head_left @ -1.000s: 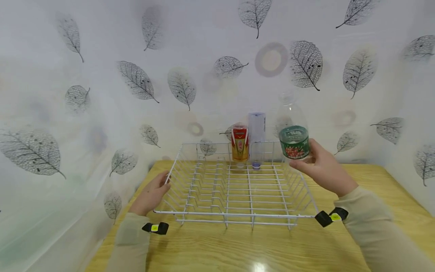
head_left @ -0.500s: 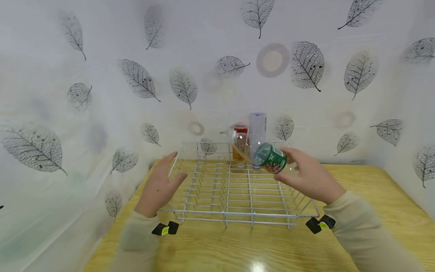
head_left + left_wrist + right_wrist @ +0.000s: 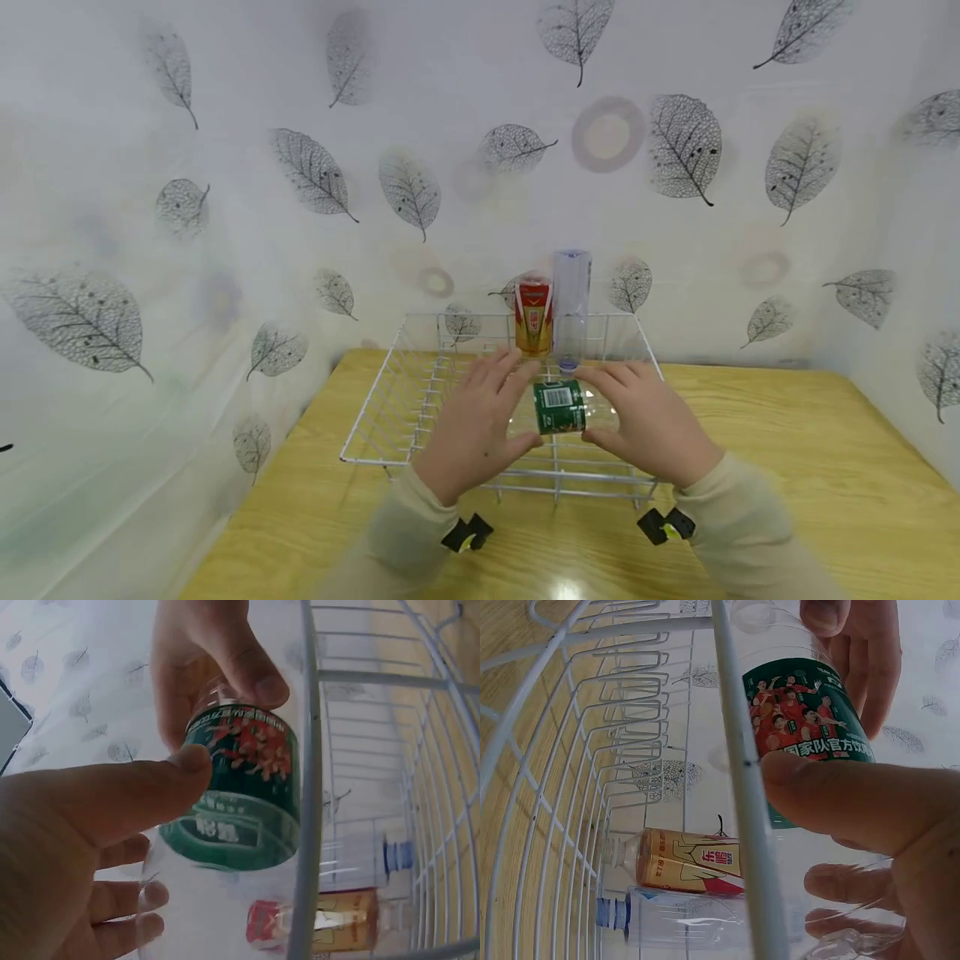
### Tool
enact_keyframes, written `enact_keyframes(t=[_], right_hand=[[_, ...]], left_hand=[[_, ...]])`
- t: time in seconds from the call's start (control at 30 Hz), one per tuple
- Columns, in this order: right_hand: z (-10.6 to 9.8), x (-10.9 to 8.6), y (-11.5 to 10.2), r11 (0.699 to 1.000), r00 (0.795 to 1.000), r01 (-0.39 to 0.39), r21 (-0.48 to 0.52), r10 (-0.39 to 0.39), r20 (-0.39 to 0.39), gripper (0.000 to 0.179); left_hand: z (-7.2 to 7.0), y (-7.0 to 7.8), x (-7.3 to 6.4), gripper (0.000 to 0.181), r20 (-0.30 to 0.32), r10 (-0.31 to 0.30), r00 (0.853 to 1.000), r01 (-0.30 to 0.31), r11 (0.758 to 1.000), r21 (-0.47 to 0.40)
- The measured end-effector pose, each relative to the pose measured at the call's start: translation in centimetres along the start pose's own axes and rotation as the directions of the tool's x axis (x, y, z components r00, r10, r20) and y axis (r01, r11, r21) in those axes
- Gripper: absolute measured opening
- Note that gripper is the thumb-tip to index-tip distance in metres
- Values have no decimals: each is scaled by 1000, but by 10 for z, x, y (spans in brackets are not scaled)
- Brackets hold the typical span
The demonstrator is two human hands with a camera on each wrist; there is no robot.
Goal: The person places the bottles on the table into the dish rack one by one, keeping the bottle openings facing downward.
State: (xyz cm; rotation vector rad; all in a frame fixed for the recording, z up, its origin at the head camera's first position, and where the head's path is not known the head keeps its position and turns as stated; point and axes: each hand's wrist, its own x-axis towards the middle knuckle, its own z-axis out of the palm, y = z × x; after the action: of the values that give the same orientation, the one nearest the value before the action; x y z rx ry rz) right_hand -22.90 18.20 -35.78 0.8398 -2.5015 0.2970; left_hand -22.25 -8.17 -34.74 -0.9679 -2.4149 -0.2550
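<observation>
A clear plastic bottle (image 3: pixel 558 407) with a green label lies sideways between both hands, above the front part of a white wire rack (image 3: pixel 367 461). My left hand (image 3: pixel 476 421) holds its left end, and the thumb crosses the label edge in the left wrist view. The other end is in my right hand (image 3: pixel 648 425), thumb in front and fingers behind. Red pictures show on the label (image 3: pixel 802 712) in the right wrist view. The fingers cover both bottle ends in the head view.
At the rack's back, a red-and-gold bottle (image 3: pixel 534 317) and a clear bottle (image 3: pixel 572 292) with a blue neck stand upside down, side by side. The rack rests on a wooden table (image 3: pixel 780 433). Leaf-patterned sheeting (image 3: pixel 480 67) hangs behind and at the sides.
The right hand has brought the bottle leftward and down, turning it from upright to sideways. The left hand has left the rack's left side and taken hold of the bottle.
</observation>
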Motion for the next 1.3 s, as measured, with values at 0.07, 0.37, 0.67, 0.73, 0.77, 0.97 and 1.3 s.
enact_keyframes(t=[0.07, 0.37, 0.67, 0.73, 0.77, 0.97, 1.3], right_hand=[[3, -1, -2, 1000, 1000, 6, 8, -6, -8, 82], [10, -4, 1, 997, 992, 68, 23, -65, -107, 81], [10, -1, 3, 995, 993, 87, 56, -82, -89, 84], [9, -2, 4, 994, 996, 69, 81, -64, -63, 85], [9, -3, 5, 993, 997, 60, 99, -55, -51, 84], [3, -7, 9, 934, 997, -59, 351, 72, -25, 77], [-15, -11, 13, 289, 968, -105, 951, 248, 31, 70]], left_hand=[[6, 6, 2, 89, 49, -25, 998, 24, 999, 29], [20, 13, 0, 87, 85, -88, 993, 85, 996, 32], [26, 11, -2, 85, 78, -76, 994, 73, 996, 41], [27, 10, -2, 83, 88, -69, 994, 67, 997, 24], [27, 10, -2, 83, 92, -66, 994, 65, 998, 13], [23, 5, -2, 83, 123, -116, 986, 132, 983, -124], [16, 5, 3, 80, 208, -168, 964, 261, 763, -591]])
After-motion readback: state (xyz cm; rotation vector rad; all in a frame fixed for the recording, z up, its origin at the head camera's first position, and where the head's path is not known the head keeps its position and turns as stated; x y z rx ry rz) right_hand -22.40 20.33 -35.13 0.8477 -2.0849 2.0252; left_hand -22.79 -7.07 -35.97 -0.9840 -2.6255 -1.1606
